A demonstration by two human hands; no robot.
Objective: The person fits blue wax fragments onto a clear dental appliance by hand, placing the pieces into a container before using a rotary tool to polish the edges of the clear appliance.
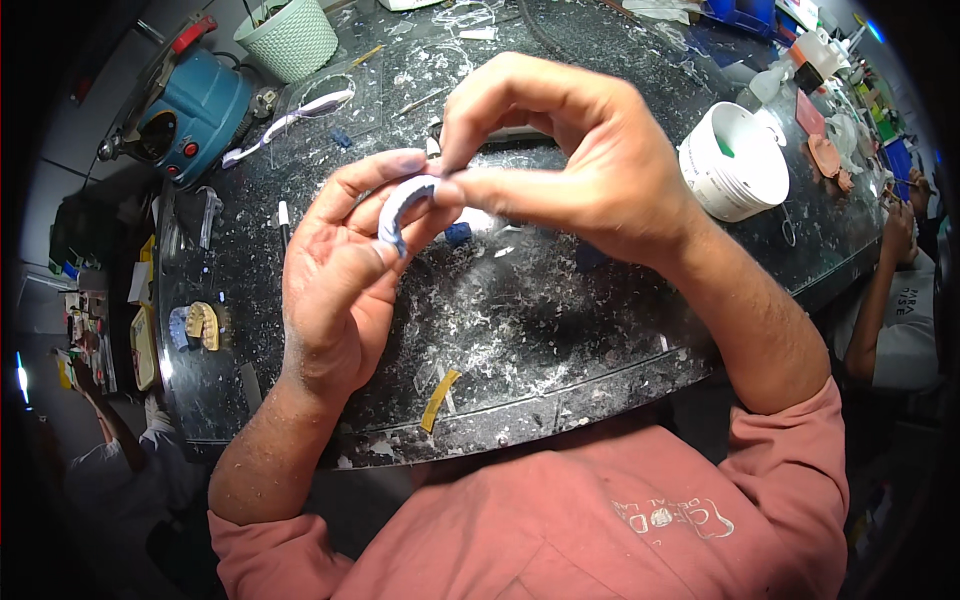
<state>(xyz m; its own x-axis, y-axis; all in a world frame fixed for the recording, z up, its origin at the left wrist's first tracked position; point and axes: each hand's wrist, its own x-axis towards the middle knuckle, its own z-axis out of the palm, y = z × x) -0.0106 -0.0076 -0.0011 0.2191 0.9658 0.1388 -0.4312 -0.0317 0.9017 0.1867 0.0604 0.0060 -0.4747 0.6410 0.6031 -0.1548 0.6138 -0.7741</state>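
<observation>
A small curved, arch-shaped piece [398,208], whitish with blue along its edge, is held up over the dark worktop. My left hand [335,265] grips it from below, thumb at its near end and fingers behind it. My right hand [590,165] reaches across from the right, its thumb and index finger closed at the far end of the piece. The right fingertips hide part of that end. Just beyond the left palm, a lump of blue material [457,233] lies on the worktop.
White scraps litter the worktop [540,330]. A white tub [735,165] stands right; a blue machine [195,120] and pale green basket [290,42] stand far left. A toothbrush [300,115], tan dental model [204,325] and yellow strip [440,400] lie about. Other people [905,300] work at both sides.
</observation>
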